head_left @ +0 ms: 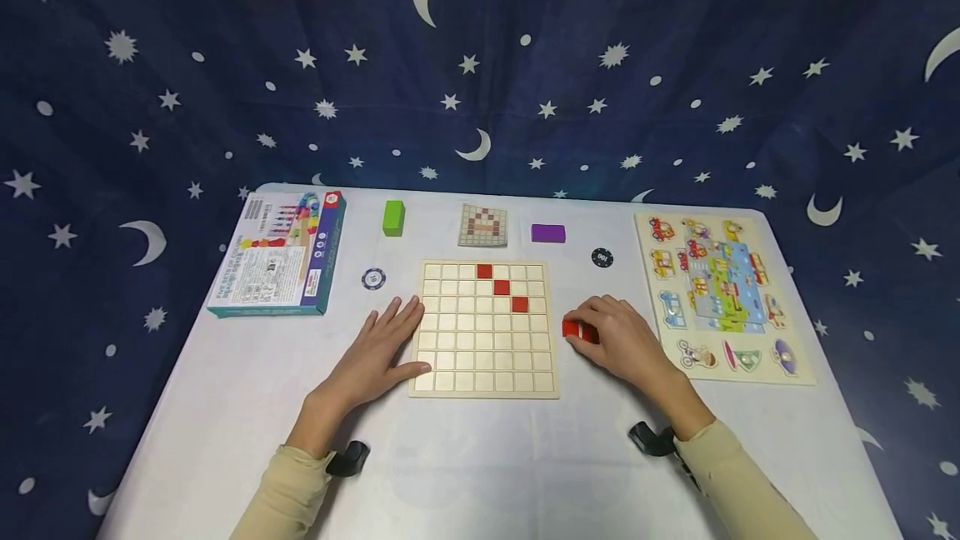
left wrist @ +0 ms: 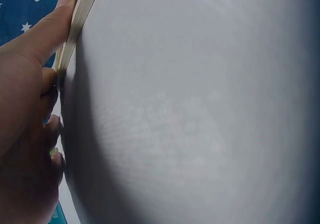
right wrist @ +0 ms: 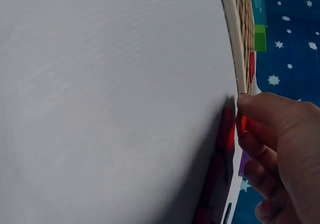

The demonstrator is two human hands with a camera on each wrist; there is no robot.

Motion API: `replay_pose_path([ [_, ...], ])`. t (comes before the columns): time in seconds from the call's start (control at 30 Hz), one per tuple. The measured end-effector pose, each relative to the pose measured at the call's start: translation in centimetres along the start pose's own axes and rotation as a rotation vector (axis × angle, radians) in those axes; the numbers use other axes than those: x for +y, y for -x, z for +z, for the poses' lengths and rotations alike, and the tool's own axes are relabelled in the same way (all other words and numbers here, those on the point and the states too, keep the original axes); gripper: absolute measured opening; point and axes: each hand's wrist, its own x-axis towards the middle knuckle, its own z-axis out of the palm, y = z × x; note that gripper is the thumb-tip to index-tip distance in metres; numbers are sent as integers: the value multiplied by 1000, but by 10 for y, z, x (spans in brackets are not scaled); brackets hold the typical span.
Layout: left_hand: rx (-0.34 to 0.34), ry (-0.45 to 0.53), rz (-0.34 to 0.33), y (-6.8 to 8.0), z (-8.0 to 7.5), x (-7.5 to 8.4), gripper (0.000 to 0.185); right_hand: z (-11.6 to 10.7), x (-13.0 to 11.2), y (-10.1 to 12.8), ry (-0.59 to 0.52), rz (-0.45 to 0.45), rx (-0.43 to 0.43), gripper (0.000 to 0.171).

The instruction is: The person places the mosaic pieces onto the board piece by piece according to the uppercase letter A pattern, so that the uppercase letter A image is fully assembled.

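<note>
A wooden grid board [head_left: 487, 348] lies on the table, with three red square tiles [head_left: 501, 287] in a diagonal in its upper cells. My left hand [head_left: 378, 352] rests at the board's left edge, fingers spread and thumb over the lower left corner. Just right of the board, my right hand [head_left: 618, 340] pinches a red tile [right wrist: 241, 124] between thumb and fingers. More red tiles [right wrist: 227, 129] lie in a row on the table beneath that hand, partly hidden by it in the head view. A small pattern card [head_left: 483, 226] with a grid picture lies behind the board.
At the back stand a green block [head_left: 393, 218] and a purple block [head_left: 548, 233]. Two round chips, one blue and white [head_left: 373, 278], one black [head_left: 602, 257], flank the board. A boxed game [head_left: 277, 252] lies left; a wooden picture puzzle [head_left: 720, 369] lies right.
</note>
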Motion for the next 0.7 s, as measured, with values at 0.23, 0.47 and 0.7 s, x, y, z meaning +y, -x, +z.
replay_pose_path([
  [0.23,-8,2,-9,1,-2,1,98,2,-15,-15,-44,-17,21,31],
  [0.47,-1,-4,1,0,-1,1,97,9,-35,-33,-32,-95,-1,31],
  [0.7,-8,0,-4,0,-1,1,97,18,-46,-41,-26,-129,-40,34],
])
